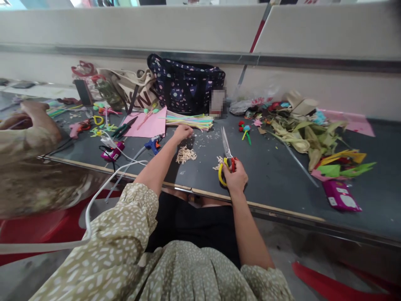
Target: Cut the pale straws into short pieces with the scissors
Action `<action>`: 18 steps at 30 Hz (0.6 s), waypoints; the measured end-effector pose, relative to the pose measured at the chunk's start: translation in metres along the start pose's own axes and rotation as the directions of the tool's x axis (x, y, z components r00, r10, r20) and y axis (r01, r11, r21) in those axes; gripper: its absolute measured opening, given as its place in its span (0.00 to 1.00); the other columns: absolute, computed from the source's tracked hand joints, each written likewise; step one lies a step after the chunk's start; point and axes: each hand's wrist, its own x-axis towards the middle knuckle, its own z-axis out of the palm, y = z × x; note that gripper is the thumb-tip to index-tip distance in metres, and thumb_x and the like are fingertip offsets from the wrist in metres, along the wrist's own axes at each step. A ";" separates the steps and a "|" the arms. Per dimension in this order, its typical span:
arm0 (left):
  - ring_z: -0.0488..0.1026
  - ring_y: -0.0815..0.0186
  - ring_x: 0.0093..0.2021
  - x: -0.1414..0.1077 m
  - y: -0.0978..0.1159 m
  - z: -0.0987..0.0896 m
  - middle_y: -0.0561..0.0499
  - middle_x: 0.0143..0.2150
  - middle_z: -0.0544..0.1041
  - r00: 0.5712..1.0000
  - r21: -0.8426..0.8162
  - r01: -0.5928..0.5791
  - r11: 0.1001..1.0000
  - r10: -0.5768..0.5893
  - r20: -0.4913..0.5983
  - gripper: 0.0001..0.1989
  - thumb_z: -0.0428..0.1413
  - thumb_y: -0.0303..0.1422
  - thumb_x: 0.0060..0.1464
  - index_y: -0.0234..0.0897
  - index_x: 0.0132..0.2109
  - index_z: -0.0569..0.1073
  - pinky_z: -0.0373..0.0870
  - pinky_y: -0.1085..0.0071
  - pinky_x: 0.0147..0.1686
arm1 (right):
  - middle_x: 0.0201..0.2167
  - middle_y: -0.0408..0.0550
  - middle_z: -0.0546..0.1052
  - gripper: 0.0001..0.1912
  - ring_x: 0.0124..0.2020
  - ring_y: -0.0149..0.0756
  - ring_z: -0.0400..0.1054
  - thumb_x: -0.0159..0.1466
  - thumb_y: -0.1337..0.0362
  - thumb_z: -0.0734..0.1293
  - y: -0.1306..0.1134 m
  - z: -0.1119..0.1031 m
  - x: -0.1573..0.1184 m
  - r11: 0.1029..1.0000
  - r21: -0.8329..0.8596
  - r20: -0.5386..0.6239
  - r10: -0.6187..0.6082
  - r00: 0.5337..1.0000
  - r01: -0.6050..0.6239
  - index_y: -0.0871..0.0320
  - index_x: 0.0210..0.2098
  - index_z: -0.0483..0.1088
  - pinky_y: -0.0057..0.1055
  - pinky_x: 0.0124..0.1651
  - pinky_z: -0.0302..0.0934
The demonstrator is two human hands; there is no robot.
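Observation:
My right hand (pixel 236 175) holds a pair of scissors (pixel 226 144) by its yellow and red handles, with the blades pointing away from me. My left hand (pixel 183 133) is closed, fingers curled down at the near side of a bundle of pastel fuzzy stems (pixel 196 120); whatever it pinches, if anything, is hidden. Between me and that hand lies a small heap of short cream-coloured cut pieces (pixel 186 155). A smaller pile of similar pieces (pixel 218 163) is partly behind the scissor handles.
A blue glue gun (pixel 153 144), pink sheet (pixel 147 129) and purple box (pixel 112 151) lie left, near another person's arm (pixel 40 125). A dark patterned bag (pixel 188 83) stands behind. Dried husks (pixel 300 138) and another purple box (pixel 341 195) are right. A white cable (pixel 103 188) crosses the table edge.

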 end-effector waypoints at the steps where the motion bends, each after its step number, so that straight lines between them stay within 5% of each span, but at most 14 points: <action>1: 0.72 0.69 0.28 -0.003 0.001 0.001 0.45 0.31 0.78 0.992 -0.038 0.012 0.999 -0.007 0.123 0.10 0.55 0.35 0.48 0.33 0.33 0.76 0.64 0.75 0.28 | 0.26 0.46 0.73 0.32 0.30 0.37 0.67 0.56 0.37 0.61 0.000 0.001 0.000 1.000 0.000 0.009 0.000 1.000 0.000 0.60 0.43 0.71 0.31 0.36 0.57; 3: 0.73 0.67 0.29 -0.005 0.003 0.004 0.44 0.32 0.79 0.930 -0.050 0.045 0.998 -0.023 0.368 0.09 0.58 0.34 0.44 0.33 0.33 0.77 0.66 0.73 0.28 | 0.26 0.45 0.73 0.31 0.30 0.36 0.67 0.56 0.38 0.61 0.000 0.002 0.000 1.000 -0.003 0.030 -0.002 1.000 0.002 0.59 0.42 0.71 0.31 0.36 0.57; 5: 0.73 0.66 0.29 -0.004 0.002 0.006 0.45 0.32 0.79 0.916 0.010 0.033 0.999 -0.034 0.399 0.08 0.60 0.31 0.41 0.34 0.32 0.77 0.67 0.72 0.30 | 0.27 0.45 0.73 0.31 0.30 0.36 0.67 0.55 0.38 0.62 0.000 0.002 0.000 1.000 -0.008 0.045 -0.009 0.999 0.009 0.59 0.42 0.71 0.31 0.37 0.57; 7: 0.72 0.66 0.30 0.000 0.001 0.005 0.47 0.31 0.78 0.990 0.078 -0.026 0.997 0.015 0.142 0.06 0.59 0.27 0.40 0.34 0.30 0.77 0.68 0.71 0.33 | 0.28 0.46 0.73 0.31 0.30 0.35 0.66 0.55 0.39 0.62 0.000 0.002 -0.001 1.000 -0.013 0.051 -0.013 0.999 0.014 0.59 0.42 0.71 0.31 0.37 0.57; 9: 0.72 0.66 0.33 0.001 -0.001 0.004 0.47 0.32 0.78 0.992 0.110 -0.070 0.992 0.081 -0.098 0.05 0.58 0.25 0.40 0.33 0.30 0.76 0.68 0.70 0.38 | 0.28 0.46 0.73 0.31 0.30 0.35 0.66 0.56 0.39 0.62 0.001 0.001 -0.001 1.000 -0.013 0.055 -0.010 0.998 0.010 0.60 0.42 0.71 0.30 0.37 0.57; 10: 0.73 0.66 0.33 0.000 -0.002 0.005 0.46 0.32 0.78 0.989 0.071 -0.077 0.994 0.085 -0.120 0.05 0.58 0.25 0.41 0.33 0.30 0.76 0.68 0.70 0.39 | 0.28 0.45 0.73 0.30 0.30 0.34 0.66 0.56 0.39 0.62 0.001 0.001 -0.002 1.000 -0.010 0.059 -0.007 0.998 0.008 0.60 0.42 0.71 0.30 0.37 0.56; 13: 0.74 0.66 0.31 -0.009 -0.001 0.014 0.45 0.33 0.78 0.984 -0.206 -0.005 0.979 0.041 0.171 0.08 0.59 0.30 0.44 0.32 0.35 0.76 0.70 0.69 0.36 | 0.26 0.44 0.72 0.30 0.29 0.33 0.65 0.56 0.39 0.62 0.002 0.000 -0.002 1.000 -0.001 0.079 -0.002 0.997 0.002 0.59 0.42 0.71 0.29 0.37 0.56; 15: 0.75 0.65 0.34 -0.015 0.000 0.024 0.42 0.36 0.78 0.905 -0.314 0.099 0.944 0.046 0.423 0.11 0.61 0.31 0.43 0.32 0.37 0.76 0.71 0.68 0.36 | 0.26 0.43 0.72 0.29 0.28 0.33 0.65 0.56 0.39 0.62 0.002 0.000 -0.002 1.000 -0.002 0.091 -0.004 0.996 0.004 0.59 0.41 0.71 0.29 0.37 0.56; 16: 0.76 0.64 0.35 -0.016 0.000 0.028 0.42 0.36 0.78 0.886 -0.331 0.141 0.933 0.030 0.463 0.12 0.62 0.30 0.42 0.32 0.37 0.76 0.71 0.68 0.36 | 0.26 0.43 0.72 0.29 0.28 0.33 0.64 0.56 0.39 0.62 0.002 0.000 -0.002 1.000 -0.005 0.098 -0.005 0.995 0.006 0.59 0.41 0.71 0.29 0.37 0.56; 18: 0.75 0.65 0.35 -0.014 -0.002 0.031 0.45 0.33 0.77 0.945 -0.355 0.172 0.919 -0.052 0.323 0.10 0.62 0.26 0.41 0.32 0.35 0.75 0.72 0.68 0.37 | 0.26 0.43 0.72 0.29 0.29 0.33 0.65 0.56 0.39 0.61 0.002 0.000 -0.003 1.000 -0.012 0.107 -0.006 0.994 0.008 0.59 0.41 0.71 0.29 0.37 0.57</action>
